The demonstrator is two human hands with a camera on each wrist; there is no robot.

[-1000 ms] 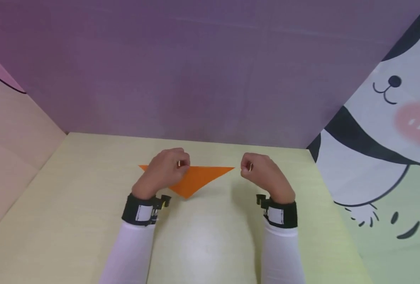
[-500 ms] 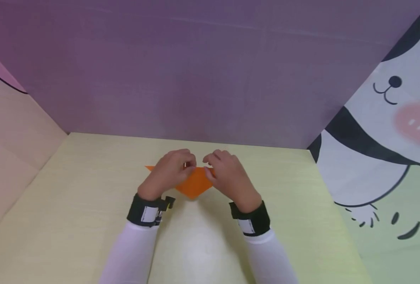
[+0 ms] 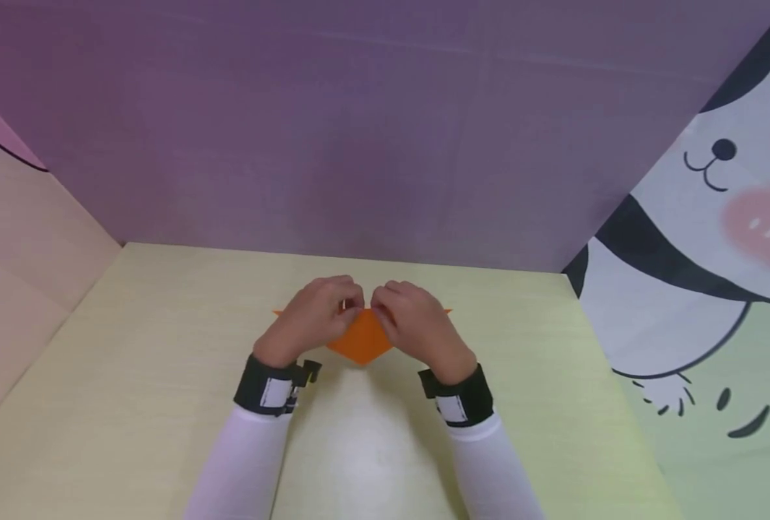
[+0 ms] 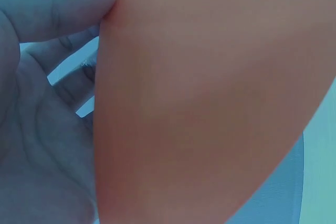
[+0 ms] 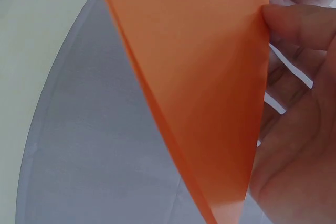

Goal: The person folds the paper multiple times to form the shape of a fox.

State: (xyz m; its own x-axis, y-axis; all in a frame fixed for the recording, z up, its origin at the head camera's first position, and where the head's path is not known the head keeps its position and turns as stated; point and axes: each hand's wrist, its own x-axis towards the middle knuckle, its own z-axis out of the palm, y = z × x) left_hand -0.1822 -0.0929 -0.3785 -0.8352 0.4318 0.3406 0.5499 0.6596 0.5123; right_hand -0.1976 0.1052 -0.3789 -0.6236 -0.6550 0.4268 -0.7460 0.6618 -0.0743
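Observation:
A folded orange sheet of paper (image 3: 362, 339) forms a triangle, its long edge on the far side and its point toward the person. My left hand (image 3: 316, 314) pinches the long edge near its middle between thumb and fingers. Close beside it, my right hand (image 3: 417, 321) pinches the same edge. Both hands partly cover the paper in the head view, and its two sharp corners show beyond them. In the left wrist view the paper (image 4: 199, 98) hangs from the thumb. Along one side of the paper (image 5: 210, 77) in the right wrist view, its layers stand slightly apart.
A pale wood-grain table (image 3: 164, 404) lies under the hands. Behind it rises a purple panel (image 3: 359, 144). On the right stands a panel printed with a panda (image 3: 684, 289), and a pinkish panel (image 3: 27, 253) is on the left.
My right hand has come leftward from beyond the paper's right corner and now pinches the long edge beside the left hand. The left hand and paper have shifted slightly right.

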